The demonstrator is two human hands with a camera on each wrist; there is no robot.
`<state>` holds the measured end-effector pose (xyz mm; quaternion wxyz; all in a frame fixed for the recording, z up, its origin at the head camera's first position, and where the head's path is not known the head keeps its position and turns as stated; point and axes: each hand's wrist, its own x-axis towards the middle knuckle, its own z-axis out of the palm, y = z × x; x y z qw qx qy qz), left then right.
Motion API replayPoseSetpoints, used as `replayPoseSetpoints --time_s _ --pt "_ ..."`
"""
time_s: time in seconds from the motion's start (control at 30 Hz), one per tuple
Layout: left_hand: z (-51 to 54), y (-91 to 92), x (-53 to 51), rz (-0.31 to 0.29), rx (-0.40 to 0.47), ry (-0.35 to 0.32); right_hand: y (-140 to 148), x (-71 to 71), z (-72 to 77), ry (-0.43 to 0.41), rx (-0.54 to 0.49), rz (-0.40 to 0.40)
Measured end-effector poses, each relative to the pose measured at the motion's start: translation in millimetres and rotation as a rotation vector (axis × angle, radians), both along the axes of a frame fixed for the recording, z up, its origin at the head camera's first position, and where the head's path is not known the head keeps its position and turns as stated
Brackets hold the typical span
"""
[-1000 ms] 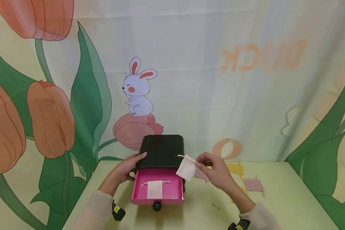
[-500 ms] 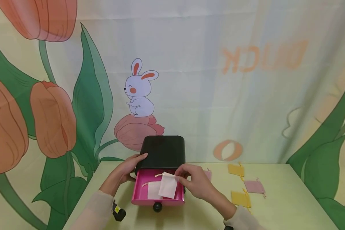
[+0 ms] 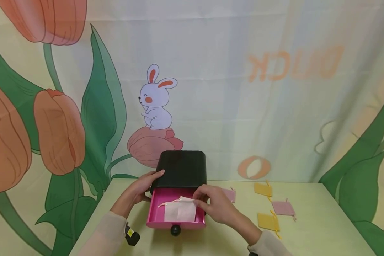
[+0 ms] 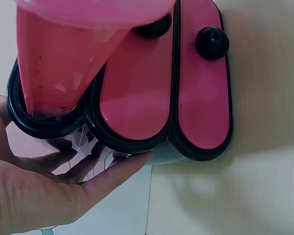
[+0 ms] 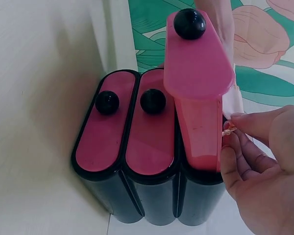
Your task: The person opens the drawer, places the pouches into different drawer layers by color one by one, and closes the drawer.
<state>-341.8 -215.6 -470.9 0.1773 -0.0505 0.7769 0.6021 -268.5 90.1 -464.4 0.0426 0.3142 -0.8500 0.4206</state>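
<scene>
A black three-drawer cabinet (image 3: 181, 167) stands on the table, its pink top drawer (image 3: 176, 225) pulled out. My left hand (image 3: 140, 185) rests on the cabinet's left side, thumb on the top edge; the left wrist view shows its fingers (image 4: 118, 172) lying along the casing. Inside the drawer, a cream drawstring pouch (image 3: 187, 210) partly overlaps another cream pouch (image 3: 171, 212). My right hand (image 3: 216, 202), over the drawer's right wall, pinches the upper right end of the overlapping pouch. In the right wrist view, a cord (image 5: 229, 131) shows between thumb and fingers.
Right of the cabinet lie yellow pouches (image 3: 268, 221) and mauve pouches (image 3: 283, 207), one mauve pouch partly behind my right hand. Two lower drawers are closed, with round black knobs (image 5: 153, 101). A printed curtain (image 3: 217, 89) hangs behind the table (image 3: 320, 220).
My right hand has moved left and down, carrying the cream pouch from beside the cabinet into the drawer, where it now lies flatter over the other pouch. The left hand stays put.
</scene>
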Motion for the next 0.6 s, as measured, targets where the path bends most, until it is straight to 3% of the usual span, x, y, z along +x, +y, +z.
replayPoseSetpoints --time_s 0.23,0.37,0.5,0.6 --pt "1.1 0.4 -3.1 0.005 0.001 0.006 3 -0.2 0.2 0.051 0.008 -0.004" --pt "2.0 2.7 -3.8 0.001 0.006 0.010 2 11.1 5.7 0.060 -0.050 -0.017" --pt "2.6 3.2 -2.1 0.003 0.006 0.008 -4 35.1 11.1 -0.068 -0.121 0.030" --pt "2.3 2.4 -0.2 0.004 0.002 0.006 -11 53.6 7.9 -0.230 -0.172 0.110"
